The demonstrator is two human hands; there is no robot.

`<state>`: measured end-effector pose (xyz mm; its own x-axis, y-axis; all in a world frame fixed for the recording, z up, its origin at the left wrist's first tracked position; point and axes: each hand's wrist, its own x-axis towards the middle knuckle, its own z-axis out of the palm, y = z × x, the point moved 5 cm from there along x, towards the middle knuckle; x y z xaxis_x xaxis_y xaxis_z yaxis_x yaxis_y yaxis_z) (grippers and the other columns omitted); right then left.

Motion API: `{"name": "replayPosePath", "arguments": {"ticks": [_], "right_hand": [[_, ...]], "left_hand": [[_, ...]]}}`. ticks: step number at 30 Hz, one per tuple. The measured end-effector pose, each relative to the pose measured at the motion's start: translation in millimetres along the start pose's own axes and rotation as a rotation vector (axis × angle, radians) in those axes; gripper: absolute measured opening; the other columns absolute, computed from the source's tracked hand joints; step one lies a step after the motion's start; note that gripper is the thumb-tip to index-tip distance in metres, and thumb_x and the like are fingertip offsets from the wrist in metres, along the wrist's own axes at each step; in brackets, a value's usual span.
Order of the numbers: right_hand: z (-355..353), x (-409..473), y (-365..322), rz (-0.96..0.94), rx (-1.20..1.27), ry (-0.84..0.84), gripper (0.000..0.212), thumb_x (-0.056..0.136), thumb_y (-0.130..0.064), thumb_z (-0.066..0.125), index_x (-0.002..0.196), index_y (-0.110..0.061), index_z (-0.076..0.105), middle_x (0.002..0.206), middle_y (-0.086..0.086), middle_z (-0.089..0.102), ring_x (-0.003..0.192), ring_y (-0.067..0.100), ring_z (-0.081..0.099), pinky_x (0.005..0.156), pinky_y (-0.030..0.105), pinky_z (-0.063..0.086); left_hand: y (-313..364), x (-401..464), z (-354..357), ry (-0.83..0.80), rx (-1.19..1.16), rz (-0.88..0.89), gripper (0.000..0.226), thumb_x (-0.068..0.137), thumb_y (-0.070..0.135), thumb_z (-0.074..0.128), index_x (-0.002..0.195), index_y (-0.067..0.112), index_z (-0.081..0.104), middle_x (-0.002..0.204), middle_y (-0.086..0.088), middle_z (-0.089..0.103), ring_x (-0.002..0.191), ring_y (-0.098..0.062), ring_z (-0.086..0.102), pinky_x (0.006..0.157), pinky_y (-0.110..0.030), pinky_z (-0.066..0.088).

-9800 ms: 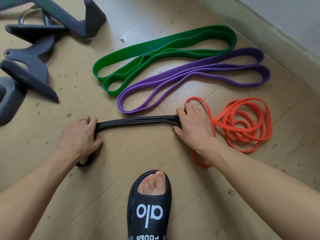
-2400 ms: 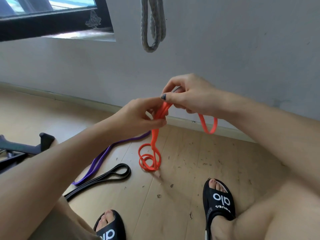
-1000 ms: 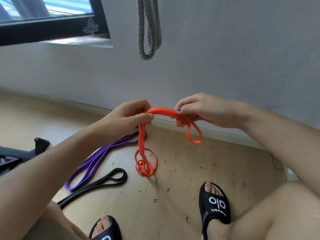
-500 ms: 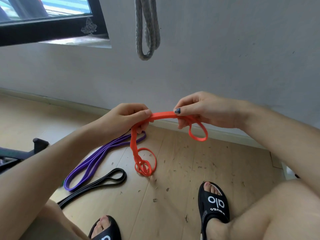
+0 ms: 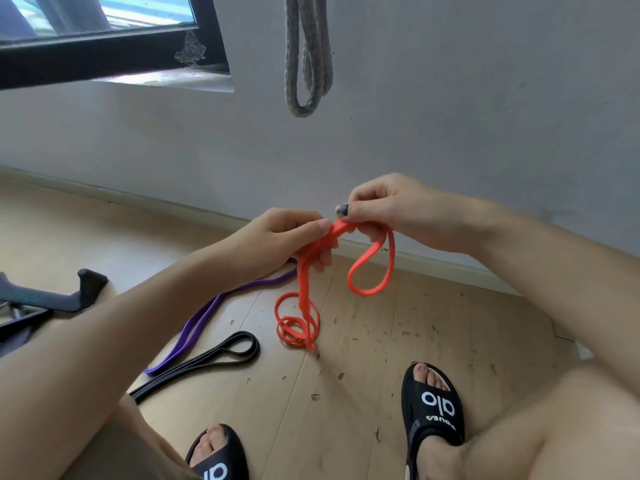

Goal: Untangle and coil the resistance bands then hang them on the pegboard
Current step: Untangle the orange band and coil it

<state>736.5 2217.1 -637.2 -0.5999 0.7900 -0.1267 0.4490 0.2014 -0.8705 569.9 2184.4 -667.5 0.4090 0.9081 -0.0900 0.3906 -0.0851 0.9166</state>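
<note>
Starting at far left of frame: dark equipment frame [image 5: 52, 299] on the wooden floor [image 5: 398, 341], partly cut off by the edge; a window [image 5: 100, 39] w/ black frame fills the upper left. Moving right, lower-left centre: purple band [image 5: 194, 332] lies on the floor, running up toward centre & passing behind the left hand. Just beside it, black band [image 5: 221, 355] also on the floor, its loop end pointing right. Bottom centre: a foot in a black slide sandal [image 5: 216, 455].

Centre of frame: left hand [image 5: 280, 240] has fingers curled round the orange band [image 5: 304, 296], thumb pressed on top of the strands. From that grip a bundle of strands drops straight down to a tangle of small loops touching the floor. Above, top centre, a grey rope loop [image 5: 306, 64] hangs against the grey wall [image 5: 485, 98].

Right of centre: right hand [image 5: 391, 209] pinches the same orange band w/ thumb & fingers, just beside the left hand, nearly touching. A single open loop of the band hangs below the right hand, clear of the floor. Lower right: other foot in a matching sandal [image 5: 433, 407], white lettering on the strap.
</note>
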Motion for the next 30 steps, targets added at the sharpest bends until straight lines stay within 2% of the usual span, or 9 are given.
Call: {"name": "replayPosePath", "arguments": {"ticks": [4,7,11,13,16,18,22,26,30], "right_hand": [[-23,-4,4,0.017,0.111,0.091,0.030,0.102,-0.019,0.058,0.076,-0.005,0.065,0.054,-0.005,0.049,0.052,0.008,0.042,0.053,0.018,0.039],[-32,-9,11,0.037,0.014,0.109,0.031,0.102,-0.020,0.057,0.077,-0.004,0.065,0.055,-0.004,0.053,0.052,0.006,0.046,0.050,0.015,0.038],[-22,-10,14,0.103,-0.095,0.034,0.036,0.105,-0.036,0.050,0.095,-0.010,0.073,0.080,0.001,0.076,0.069,0.014,0.068,0.067,0.022,0.055],[-12,-7,10,0.119,-0.114,0.003,0.044,0.104,-0.047,0.046,0.100,-0.013,0.073,0.085,0.002,0.078,0.072,0.016,0.071,0.072,0.024,0.058],[2,-3,1,0.069,-0.227,-0.022,0.046,0.104,-0.046,0.051,0.077,-0.013,0.069,0.066,-0.003,0.067,0.058,0.009,0.058,0.057,0.021,0.047],[1,-1,-2,0.025,-0.267,0.007,0.043,0.103,-0.040,0.056,0.070,-0.013,0.065,0.058,-0.006,0.058,0.053,0.007,0.047,0.054,0.021,0.039],[-12,-6,-3,-0.014,-0.162,0.064,0.038,0.102,-0.035,0.061,0.072,-0.011,0.067,0.056,-0.008,0.053,0.052,0.007,0.043,0.053,0.021,0.036],[-34,-11,2,-0.013,0.010,0.174,0.041,0.102,-0.027,0.060,0.063,-0.015,0.060,0.050,-0.008,0.046,0.046,0.006,0.037,0.049,0.018,0.034],[-50,-16,14,0.064,-0.184,0.217,0.040,0.102,-0.038,0.058,0.073,-0.012,0.067,0.059,-0.002,0.061,0.057,0.013,0.048,0.060,0.030,0.040]], "left_hand": [[-5,1,-2,-0.060,0.041,-0.003,0.029,0.109,0.025,0.045,0.105,0.010,0.069,0.096,-0.007,0.075,0.096,-0.023,0.074,0.096,-0.038,0.058],[-7,2,-2,-0.055,0.098,-0.022,0.026,0.108,0.025,0.047,0.102,0.015,0.070,0.089,0.003,0.074,0.089,-0.011,0.071,0.088,-0.024,0.055],[-5,2,1,-0.025,0.079,-0.028,0.024,0.106,0.024,0.052,0.096,0.015,0.072,0.079,0.006,0.070,0.077,-0.005,0.065,0.078,-0.020,0.052],[-1,3,5,-0.015,0.052,-0.008,0.023,0.106,0.024,0.054,0.097,0.013,0.073,0.078,0.005,0.069,0.076,-0.006,0.064,0.079,-0.023,0.052],[3,6,10,0.000,-0.022,0.015,0.024,0.105,0.022,0.055,0.105,0.006,0.073,0.083,-0.002,0.071,0.080,-0.011,0.066,0.086,-0.029,0.054],[1,7,10,0.005,-0.049,0.004,0.029,0.107,0.021,0.050,0.111,0.002,0.072,0.092,-0.006,0.075,0.088,-0.013,0.071,0.095,-0.031,0.055],[-5,6,8,-0.047,0.019,-0.037,0.038,0.111,0.024,0.039,0.113,0.007,0.072,0.102,-0.008,0.078,0.102,-0.019,0.072,0.104,-0.033,0.052],[-12,3,10,-0.098,0.104,-0.073,0.037,0.112,0.022,0.037,0.111,0.007,0.071,0.103,-0.015,0.074,0.100,-0.019,0.070,0.104,-0.038,0.051],[-10,3,2,-0.027,0.044,-0.105,0.033,0.110,0.019,0.043,0.108,0.004,0.072,0.112,-0.028,0.067,0.098,-0.023,0.065,0.109,-0.055,0.046]]}}
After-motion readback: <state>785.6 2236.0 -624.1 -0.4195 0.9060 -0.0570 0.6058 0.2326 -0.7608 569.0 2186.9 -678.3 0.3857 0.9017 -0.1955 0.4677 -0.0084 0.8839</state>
